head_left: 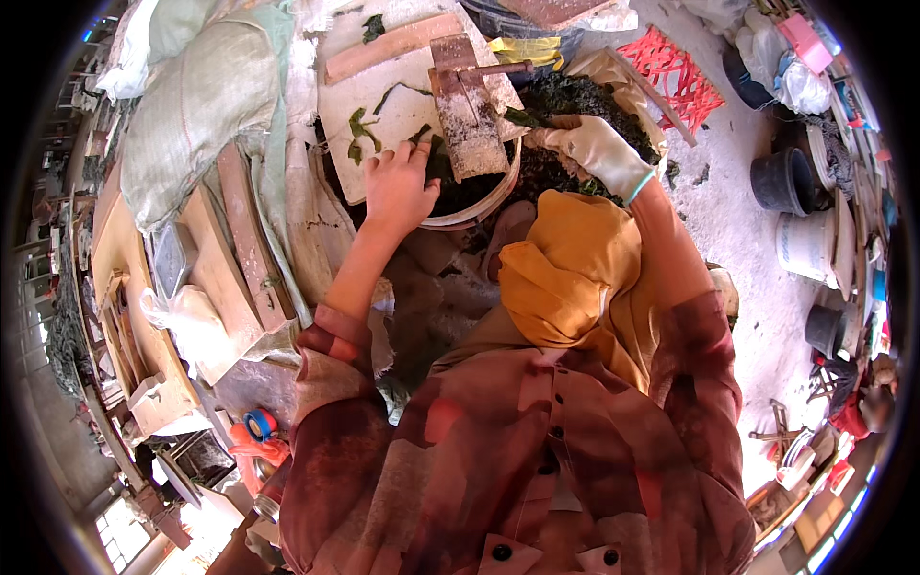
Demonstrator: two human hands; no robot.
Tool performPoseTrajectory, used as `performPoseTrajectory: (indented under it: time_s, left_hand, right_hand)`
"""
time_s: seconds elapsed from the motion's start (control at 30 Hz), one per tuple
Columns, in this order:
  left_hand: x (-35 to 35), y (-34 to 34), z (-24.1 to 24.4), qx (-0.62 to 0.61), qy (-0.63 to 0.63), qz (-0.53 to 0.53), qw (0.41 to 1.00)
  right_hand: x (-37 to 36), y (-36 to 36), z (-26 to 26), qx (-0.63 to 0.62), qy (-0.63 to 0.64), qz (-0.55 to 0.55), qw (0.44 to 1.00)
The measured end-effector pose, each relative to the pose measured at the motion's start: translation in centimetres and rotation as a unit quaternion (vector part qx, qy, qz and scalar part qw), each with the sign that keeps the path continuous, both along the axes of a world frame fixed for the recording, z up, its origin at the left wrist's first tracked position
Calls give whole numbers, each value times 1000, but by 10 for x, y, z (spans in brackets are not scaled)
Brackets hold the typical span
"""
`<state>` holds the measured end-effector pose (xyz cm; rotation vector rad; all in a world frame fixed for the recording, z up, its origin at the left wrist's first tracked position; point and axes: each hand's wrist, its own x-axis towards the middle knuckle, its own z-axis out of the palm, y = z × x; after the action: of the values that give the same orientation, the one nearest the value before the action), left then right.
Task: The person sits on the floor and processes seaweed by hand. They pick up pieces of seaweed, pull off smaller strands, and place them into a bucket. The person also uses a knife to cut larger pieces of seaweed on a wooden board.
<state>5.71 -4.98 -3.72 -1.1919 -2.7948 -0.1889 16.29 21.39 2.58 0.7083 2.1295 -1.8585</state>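
My bare left hand [400, 183] rests at the edge of a white board [352, 108], its fingertips at a small dark green strip [420, 134]. Other green leafy pieces [361, 133] lie on the board. Beside the hand, a worn wooden block [471, 115] with a rusty metal rod [503, 68] spans the rim of a round tub [481, 212]. My right hand [586, 147], in a whitish glove with a teal cuff, holds a dark green leafy piece [525, 118] to the right of the block, above a dark green heap [575, 97] that looks like seaweed.
A reddish wooden strip [392, 49] lies on the board. A stuffed woven sack [198, 118] and wooden planks [248, 237] are at left. An orange cloth [575, 266] covers my knee. Red netting [672, 75] and black buckets [783, 181] stand right; a person [855, 413] is far right.
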Motion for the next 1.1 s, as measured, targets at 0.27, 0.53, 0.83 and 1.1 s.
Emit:
performPoseTrajectory:
  time_s: [0.27,0.53,0.83,1.1]
  left_hand:
    - [20,65,80,217,-265,-68,937]
    - [7,70,49,434,-408,-85,799]
    - [28,57,65,311,-805,-15,505]
    - [18,66,70,360,-564,5,743]
  right_hand:
    - [5,-37,18,9,38,107,993]
    - [30,-12,40,-41,-23,156,987]
    - [47,8,58,-111,100,68,986]
    - [56,10,39,-42,65,27,997]
